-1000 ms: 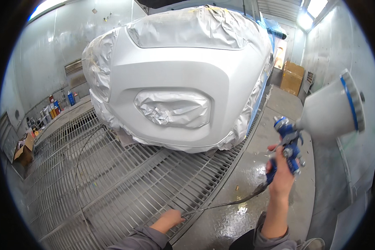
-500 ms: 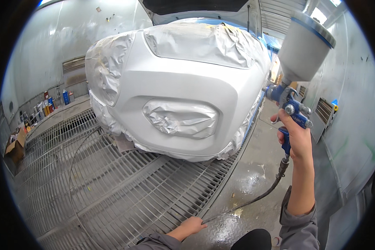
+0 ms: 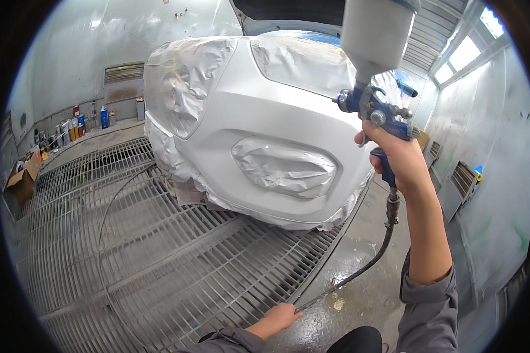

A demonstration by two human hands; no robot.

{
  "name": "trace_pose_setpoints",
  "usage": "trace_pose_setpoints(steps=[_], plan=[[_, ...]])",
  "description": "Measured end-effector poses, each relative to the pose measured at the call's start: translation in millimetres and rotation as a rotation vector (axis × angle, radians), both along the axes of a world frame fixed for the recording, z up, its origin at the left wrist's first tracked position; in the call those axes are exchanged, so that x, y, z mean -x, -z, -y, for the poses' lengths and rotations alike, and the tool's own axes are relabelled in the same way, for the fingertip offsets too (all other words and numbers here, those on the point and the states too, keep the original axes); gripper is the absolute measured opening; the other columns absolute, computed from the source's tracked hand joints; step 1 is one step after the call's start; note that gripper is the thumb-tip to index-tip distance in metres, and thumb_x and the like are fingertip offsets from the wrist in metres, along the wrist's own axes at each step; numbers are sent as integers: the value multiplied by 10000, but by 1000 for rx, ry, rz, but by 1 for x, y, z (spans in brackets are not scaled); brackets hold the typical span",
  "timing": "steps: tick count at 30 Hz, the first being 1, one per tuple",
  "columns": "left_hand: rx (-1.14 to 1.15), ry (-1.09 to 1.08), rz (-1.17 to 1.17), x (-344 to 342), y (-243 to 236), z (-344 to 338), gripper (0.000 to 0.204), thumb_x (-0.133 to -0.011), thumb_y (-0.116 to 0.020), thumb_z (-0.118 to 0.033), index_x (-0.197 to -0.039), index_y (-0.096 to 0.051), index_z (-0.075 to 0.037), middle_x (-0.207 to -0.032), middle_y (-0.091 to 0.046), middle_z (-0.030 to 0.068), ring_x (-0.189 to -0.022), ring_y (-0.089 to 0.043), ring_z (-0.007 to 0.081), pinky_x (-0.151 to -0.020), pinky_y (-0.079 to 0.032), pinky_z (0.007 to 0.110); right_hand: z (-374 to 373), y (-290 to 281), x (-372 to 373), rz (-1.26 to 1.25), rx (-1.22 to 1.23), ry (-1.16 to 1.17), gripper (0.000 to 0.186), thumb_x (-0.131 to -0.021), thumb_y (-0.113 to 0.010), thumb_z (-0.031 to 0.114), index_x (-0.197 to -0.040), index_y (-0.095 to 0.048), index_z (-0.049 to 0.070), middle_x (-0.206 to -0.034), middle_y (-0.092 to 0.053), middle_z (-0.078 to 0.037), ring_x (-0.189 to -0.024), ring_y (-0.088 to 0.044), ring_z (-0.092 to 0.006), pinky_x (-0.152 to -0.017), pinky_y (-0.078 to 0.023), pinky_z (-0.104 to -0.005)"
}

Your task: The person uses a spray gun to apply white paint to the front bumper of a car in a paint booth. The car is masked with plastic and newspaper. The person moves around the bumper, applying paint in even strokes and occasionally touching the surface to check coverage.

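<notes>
Up on the right, the bare right forearm (image 3: 427,229) rises almost upright from a grey sleeve (image 3: 429,312), elbow low, and the right hand (image 3: 391,156) leans left at its top. Its fingers wrap snugly around the grip of a blue spray gun (image 3: 374,112), with a finger near the trigger and the nozzle pointing left. The gun stands in front of the right side of a white bumper (image 3: 282,109), its pale cup (image 3: 376,38) upright above and cut off by the upper edge. From the grip a dark hose (image 3: 368,267) curves down to the left hand (image 3: 281,319), which is low at the lower edge, curled nearly closed around it, knuckles up.

Crinkled silvery film (image 3: 188,100) covers the areas around the bumper and its recessed centre. Below lies a metal grating (image 3: 159,253), beside a glossy, stained floor (image 3: 365,241). Pale, scuffed walls (image 3: 59,65) enclose the booth; bottles and cans (image 3: 79,126) line the left one, near an open cardboard box (image 3: 22,182). Bright ceiling lights (image 3: 465,54) shine at upper right.
</notes>
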State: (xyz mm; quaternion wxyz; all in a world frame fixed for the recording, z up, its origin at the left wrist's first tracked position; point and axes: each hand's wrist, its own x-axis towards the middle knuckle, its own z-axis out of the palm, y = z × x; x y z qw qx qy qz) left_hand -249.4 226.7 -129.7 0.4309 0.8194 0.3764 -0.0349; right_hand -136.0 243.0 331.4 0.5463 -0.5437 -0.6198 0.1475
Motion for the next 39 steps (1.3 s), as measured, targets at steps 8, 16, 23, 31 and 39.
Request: trace_pose_setpoints(steps=[8,16,23,31,39], plan=[[-137,-80,206,-2,9,4,632,-1019,-564,-577,-908,-695,31,-796,-697,235,-804,-697,434,-717,-547,530,-20,-30,38,117,37,-107,267,-934,-740,264,-1085,-682,52,-862,-708,-57,-532,-510,-79,-460,-406,-240],[-200,-138,349,0,-9,12,609,-988,-613,-579,-808,-638,2,-675,-650,222,-709,-672,444,-658,-533,523,-2,-43,13,190,92,39,248,-934,-738,264,-1047,-686,50,-857,-714,-50,-529,-515,-91,-456,-405,-252],[-189,-131,371,-5,-24,23,598,-991,-606,-585,-819,-631,-14,-657,-630,219,-688,-658,436,-637,-517,521,28,-44,-41,158,120,143,283,-936,-737,266,-1109,-668,53,-854,-709,-50,-515,-514,-97,-447,-395,-251],[-160,-77,354,-22,-35,30,595,-992,-606,-592,-855,-645,-14,-630,-607,211,-645,-631,425,-626,-499,506,50,-38,-110,64,124,231,268,-935,-754,279,-1049,-667,53,-863,-717,-57,-515,-519,-83,-440,-416,-258],[-219,-73,332,-41,-18,30,590,-984,-614,-597,-862,-659,-22,-632,-626,198,-648,-651,408,-626,-506,495,58,-21,-160,-19,76,329,256,-947,-733,281,-1048,-677,52,-848,-699,-42,-512,-513,-80,-434,-410,-260]])
